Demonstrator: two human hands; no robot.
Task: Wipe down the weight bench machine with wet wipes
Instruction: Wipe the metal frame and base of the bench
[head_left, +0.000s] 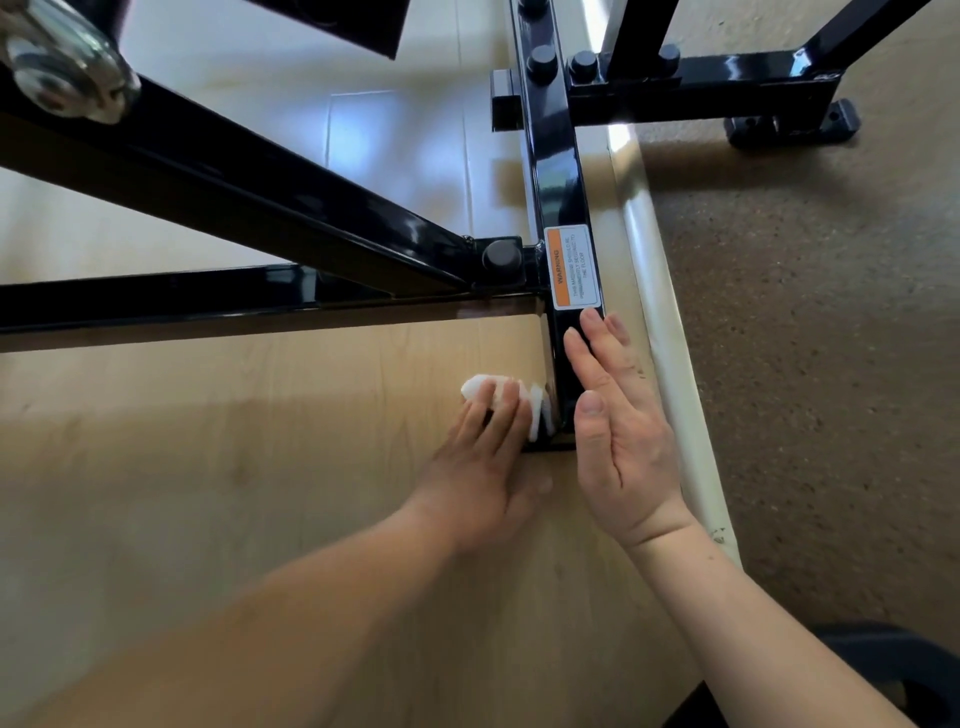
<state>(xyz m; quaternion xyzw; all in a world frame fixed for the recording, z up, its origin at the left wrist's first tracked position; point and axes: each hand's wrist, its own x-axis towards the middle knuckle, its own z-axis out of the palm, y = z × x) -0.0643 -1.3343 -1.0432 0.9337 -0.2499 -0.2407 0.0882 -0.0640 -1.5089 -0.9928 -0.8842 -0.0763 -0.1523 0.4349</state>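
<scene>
Forearms, two, bare, entering from the bottom edge; a dark blurred shape (883, 670) sits beside the right one, identity unclear.

Left hand (483, 467): back up, fingers (501, 410) laid nearly straight over the wet wipe (535, 408), pressing it to the inner side of the base rail (558, 176) near its end.

Right hand (618, 431): on edge, fingers (597, 343) straight and together, holding nothing, resting along the rail's top just below the warning label (574, 267).

Wet wipe: white, folded into a small pad, touching rail and floor. Judged soft, light and limp, and likely to bunch or slip on the glossy paint; best kept flat under the finger pads.

Base rail: black square steel tube, glossy. Judged rigid and heavy; it should not shift under wiping pressure.

Wooden floor (260, 441): pale boards under the frame.

Threshold strip (660, 291): cream, just beside the rail's outer face; the gap looks tight for a hand and wipe. Carpet (805, 338) lies beyond it.

Cross rail (156, 301) and diagonal brace (234, 182): both meet the base rail at a bolt cap (501, 255), forming corners that crowd the wiping path.

Pulley (62, 62): metal, top left, blurred.

Frame foot (795, 124): black, on the carpet, farthest.
</scene>
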